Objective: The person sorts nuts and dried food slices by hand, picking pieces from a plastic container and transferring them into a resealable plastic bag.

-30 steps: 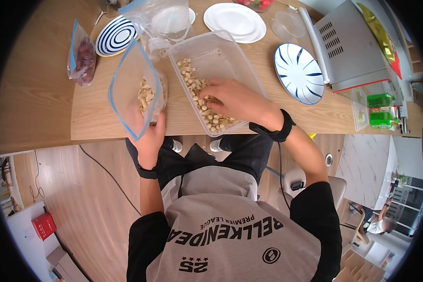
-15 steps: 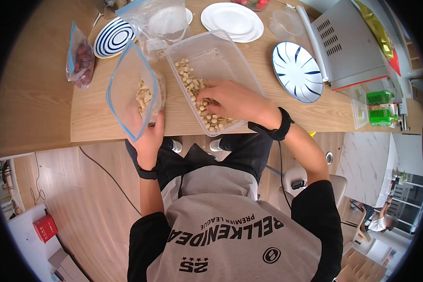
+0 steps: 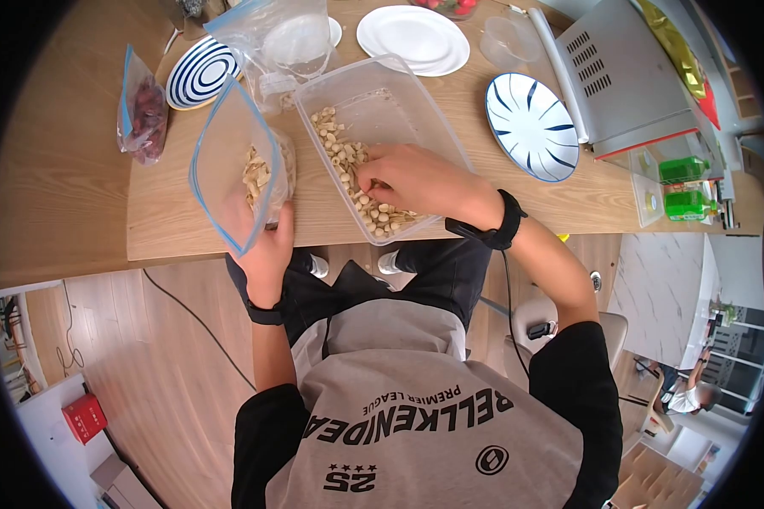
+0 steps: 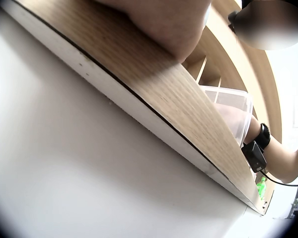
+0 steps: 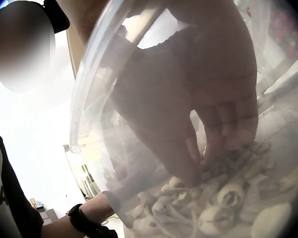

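Note:
My left hand grips the lower side of an upright zip bag, its mouth gaping wide, with pale mushroom pieces inside. Right of it stands a clear plastic tub, where small pale mushrooms lie along the left and near side. My right hand reaches down into this tub. Through the tub wall, the right wrist view shows thumb and fingers closing on mushrooms, the fingertips partly buried. In the left wrist view only part of my left hand appears, over the table edge.
A blue-striped plate, a bag of dark red food and a clear bag stand at the back left. A white plate lies behind the tub, a blue-rimmed plate to its right, beside a grey appliance.
The thumb and fingers of my right hand have drawn closer together among the mushrooms. My left hand keeps its grip on the bag. The head view has shifted slightly.

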Demonstrator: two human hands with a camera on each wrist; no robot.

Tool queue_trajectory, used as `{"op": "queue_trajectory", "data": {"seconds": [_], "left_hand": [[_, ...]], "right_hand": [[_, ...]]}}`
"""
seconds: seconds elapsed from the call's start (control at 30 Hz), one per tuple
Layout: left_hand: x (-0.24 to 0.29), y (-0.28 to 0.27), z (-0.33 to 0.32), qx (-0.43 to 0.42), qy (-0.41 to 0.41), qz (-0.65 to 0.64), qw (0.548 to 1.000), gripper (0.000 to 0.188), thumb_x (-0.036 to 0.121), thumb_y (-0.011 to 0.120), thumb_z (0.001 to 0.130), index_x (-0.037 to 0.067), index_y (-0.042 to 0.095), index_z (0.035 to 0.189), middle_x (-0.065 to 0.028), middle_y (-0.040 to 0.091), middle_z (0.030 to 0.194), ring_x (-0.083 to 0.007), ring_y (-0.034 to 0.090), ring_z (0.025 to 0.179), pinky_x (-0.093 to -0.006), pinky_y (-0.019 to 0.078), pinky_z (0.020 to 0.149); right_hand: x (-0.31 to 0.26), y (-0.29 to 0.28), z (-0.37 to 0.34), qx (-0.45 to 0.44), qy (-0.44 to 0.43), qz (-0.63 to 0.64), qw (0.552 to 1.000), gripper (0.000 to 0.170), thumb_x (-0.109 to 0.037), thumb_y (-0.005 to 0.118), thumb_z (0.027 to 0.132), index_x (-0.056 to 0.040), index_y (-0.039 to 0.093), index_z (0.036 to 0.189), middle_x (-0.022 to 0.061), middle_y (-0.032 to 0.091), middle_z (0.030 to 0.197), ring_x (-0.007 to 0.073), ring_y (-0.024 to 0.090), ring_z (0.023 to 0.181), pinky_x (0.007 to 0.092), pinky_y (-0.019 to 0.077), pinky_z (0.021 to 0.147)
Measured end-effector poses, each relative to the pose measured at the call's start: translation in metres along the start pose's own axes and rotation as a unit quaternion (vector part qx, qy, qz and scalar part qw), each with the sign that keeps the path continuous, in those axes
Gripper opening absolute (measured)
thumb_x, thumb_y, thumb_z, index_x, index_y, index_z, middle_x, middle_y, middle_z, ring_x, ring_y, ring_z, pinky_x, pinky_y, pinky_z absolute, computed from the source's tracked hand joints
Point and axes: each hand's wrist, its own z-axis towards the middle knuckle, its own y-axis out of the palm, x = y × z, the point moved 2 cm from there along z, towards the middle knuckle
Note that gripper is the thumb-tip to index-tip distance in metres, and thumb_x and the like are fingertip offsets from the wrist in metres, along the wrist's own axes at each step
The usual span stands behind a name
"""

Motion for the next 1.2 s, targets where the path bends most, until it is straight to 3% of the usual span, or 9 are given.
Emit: {"op": "queue_trajectory", "data": {"seconds": [0.27, 0.33, 0.53, 0.6, 0.63, 0.7, 0.8, 0.97, 1.2], "left_hand": [[-0.004, 0.002, -0.004, 0.0, -0.002, -0.003, 1.0, 0.032, 0.016, 0.08, 0.089, -0.002, 0.07, 0.113, -0.0211, 0.071, 0.106, -0.0415, 0.067, 0.096, -0.0473, 0.0521, 0.084], [-0.012, 0.005, -0.01, -0.047, -0.059, -0.022, 0.997, 0.043, 0.016, 0.08, 0.083, 0.004, 0.069, 0.122, -0.0206, 0.064, 0.126, -0.0451, 0.06, 0.114, -0.0525, 0.0495, 0.095], [-0.013, 0.005, -0.012, -0.031, -0.041, -0.006, 0.999, 0.042, 0.018, 0.08, 0.084, 0.003, 0.068, 0.121, -0.0204, 0.064, 0.125, -0.0447, 0.06, 0.113, -0.0522, 0.0505, 0.093], [-0.012, 0.005, -0.01, -0.032, -0.033, -0.009, 0.999, 0.042, 0.018, 0.08, 0.084, 0.003, 0.068, 0.121, -0.0199, 0.065, 0.123, -0.0447, 0.061, 0.112, -0.0519, 0.0511, 0.092], [-0.012, 0.003, -0.01, -0.035, -0.025, -0.01, 0.999, 0.041, 0.018, 0.08, 0.084, 0.002, 0.068, 0.12, -0.0195, 0.066, 0.121, -0.0448, 0.062, 0.11, -0.0516, 0.0517, 0.09], [-0.009, 0.001, -0.008, -0.024, -0.028, -0.009, 0.999, 0.04, 0.018, 0.079, 0.084, 0.003, 0.068, 0.12, -0.019, 0.067, 0.118, -0.0447, 0.063, 0.108, -0.0507, 0.0522, 0.089], [-0.009, 0.0, -0.006, -0.013, -0.025, -0.012, 1.0, 0.041, 0.019, 0.08, 0.084, 0.003, 0.068, 0.119, -0.0185, 0.069, 0.113, -0.0446, 0.065, 0.104, -0.0496, 0.0525, 0.087], [-0.017, 0.003, -0.013, -0.009, -0.048, 0.007, 0.999, 0.05, 0.023, 0.081, 0.081, 0.003, 0.066, 0.124, -0.0204, 0.069, 0.113, -0.0442, 0.064, 0.106, -0.0503, 0.05, 0.091], [-0.028, 0.007, -0.021, -0.053, -0.058, -0.013, 0.997, 0.062, 0.025, 0.082, 0.077, 0.001, 0.061, 0.131, -0.0213, 0.064, 0.122, -0.0419, 0.058, 0.117, -0.0514, 0.045, 0.101]], "right_hand": [[0.003, 0.002, 0.001, -0.008, -0.016, -0.042, 0.999, 0.006, -0.008, 0.067, 0.091, -0.0018, 0.067, 0.091, 0.0147, 0.065, 0.096, 0.0384, 0.065, 0.094, 0.0473, 0.0497, 0.08], [0.002, 0.002, 0.001, -0.003, -0.013, -0.048, 0.999, 0.006, -0.007, 0.066, 0.091, -0.0015, 0.067, 0.092, 0.0149, 0.064, 0.095, 0.0385, 0.065, 0.094, 0.047, 0.05, 0.081], [0.007, 0.0, 0.0, 0.099, -0.022, -0.023, 0.995, 0.007, -0.007, 0.066, 0.095, -0.0015, 0.07, 0.096, 0.0144, 0.066, 0.095, 0.037, 0.066, 0.091, 0.0441, 0.0524, 0.08], [0.009, -0.004, 0.003, 0.103, 0.017, 0.054, 0.993, 0.009, -0.008, 0.068, 0.097, -0.0003, 0.07, 0.099, 0.012, 0.071, 0.094, 0.0276, 0.07, 0.08, 0.0376, 0.0547, 0.073], [0.005, -0.007, 0.003, 0.1, 0.014, 0.052, 0.993, 0.009, -0.008, 0.068, 0.097, -0.0003, 0.07, 0.099, 0.012, 0.071, 0.094, 0.0276, 0.07, 0.08, 0.0376, 0.0547, 0.073], [-0.001, -0.017, 0.0, 0.099, 0.085, 0.149, 0.98, 0.011, -0.008, 0.071, 0.098, 0.0012, 0.071, 0.105, 0.0085, 0.074, 0.092, 0.0148, 0.07, 0.074, 0.0284, 0.055, 0.069], [-0.007, -0.028, -0.003, 0.133, 0.081, 0.209, 0.966, 0.014, -0.006, 0.07, 0.1, 0.003, 0.072, 0.11, 0.0051, 0.074, 0.093, 0.0075, 0.068, 0.075, 0.0235, 0.0549, 0.07], [-0.044, -0.058, 0.004, 0.192, 0.084, 0.183, 0.96, 0.014, -0.009, 0.075, 0.096, 0.0003, 0.075, 0.106, 0.0049, 0.076, 0.086, 0.008, 0.066, 0.07, 0.0249, 0.0539, 0.066], [-0.114, -0.085, 0.051, 0.23, -0.11, 0.049, 0.966, 0.016, -0.009, 0.075, 0.094, -0.0002, 0.075, 0.107, 0.0106, 0.076, 0.091, 0.0195, 0.074, 0.076, 0.0303, 0.0575, 0.068]]}}
